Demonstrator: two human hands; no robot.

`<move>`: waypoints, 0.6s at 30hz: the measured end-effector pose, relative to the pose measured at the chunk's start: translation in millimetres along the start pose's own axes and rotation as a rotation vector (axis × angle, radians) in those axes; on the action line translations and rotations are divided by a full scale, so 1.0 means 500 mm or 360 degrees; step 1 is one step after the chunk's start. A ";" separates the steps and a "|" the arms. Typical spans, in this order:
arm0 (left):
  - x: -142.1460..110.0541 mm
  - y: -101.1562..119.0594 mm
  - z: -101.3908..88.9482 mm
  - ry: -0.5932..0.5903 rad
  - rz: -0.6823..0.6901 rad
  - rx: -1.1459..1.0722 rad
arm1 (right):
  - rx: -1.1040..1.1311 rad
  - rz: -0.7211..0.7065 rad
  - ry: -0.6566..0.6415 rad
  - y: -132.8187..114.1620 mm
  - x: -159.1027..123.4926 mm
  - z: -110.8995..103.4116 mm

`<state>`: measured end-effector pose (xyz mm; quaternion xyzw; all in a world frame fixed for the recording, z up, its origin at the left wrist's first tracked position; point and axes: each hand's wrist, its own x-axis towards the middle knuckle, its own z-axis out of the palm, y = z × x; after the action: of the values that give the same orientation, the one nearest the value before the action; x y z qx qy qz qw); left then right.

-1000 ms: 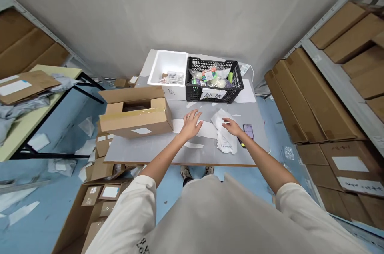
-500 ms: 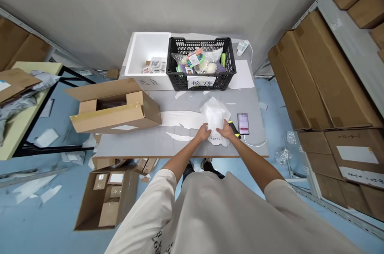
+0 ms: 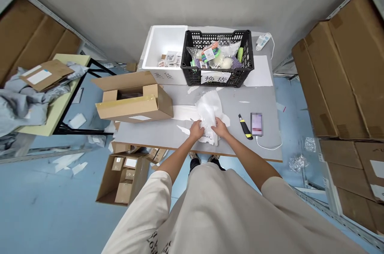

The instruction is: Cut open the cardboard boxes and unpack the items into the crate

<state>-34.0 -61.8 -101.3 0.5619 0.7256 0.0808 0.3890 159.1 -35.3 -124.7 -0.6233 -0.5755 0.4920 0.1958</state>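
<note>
A white plastic bag [image 3: 209,112], crumpled and partly see-through, lies near the front edge of the grey table [image 3: 156,136]. My left hand [image 3: 197,129] is closed on its left side. From the right, my right hand [image 3: 220,128] grips the other side with the thumb on top. What the bag contains cannot be made out. A black and yellow utility knife [image 3: 245,127] lies to the right of my right hand, beside a phone [image 3: 257,124] with a white cable plugged in.
An open cardboard box [image 3: 135,106] stands at the table's left. Behind are a white foam box [image 3: 165,48] and a black crate [image 3: 217,76] of packaged goods. A power strip [image 3: 263,41] sits back right. Another carton [image 3: 120,180] is on the floor.
The view has swung left. Both hands have shifted the bag leftward on the table, away from the utility knife, which now shows fully.
</note>
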 end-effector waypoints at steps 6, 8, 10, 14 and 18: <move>-0.005 -0.029 -0.030 0.0027 -0.0010 0.0006 | 0.0009 0.0039 0.0205 -0.012 -0.001 -0.025; -0.006 -0.033 -0.033 0.0022 0.0020 0.0010 | -0.0062 0.0090 0.0312 -0.008 -0.008 -0.051; -0.004 -0.035 -0.037 0.0010 0.0048 0.0017 | -0.0153 0.0161 0.0403 0.000 -0.016 -0.080; 0.000 -0.040 -0.046 -0.0008 0.0054 0.0029 | -0.0279 0.0316 0.0502 0.022 -0.027 -0.121; 0.001 -0.047 -0.059 -0.0031 0.0048 0.0025 | -0.0460 0.0347 0.0553 0.035 -0.040 -0.127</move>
<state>-71.0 -60.4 -94.3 0.5765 0.7138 0.0756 0.3903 224.4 -37.5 -103.4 -0.7784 -0.5269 0.3084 0.1463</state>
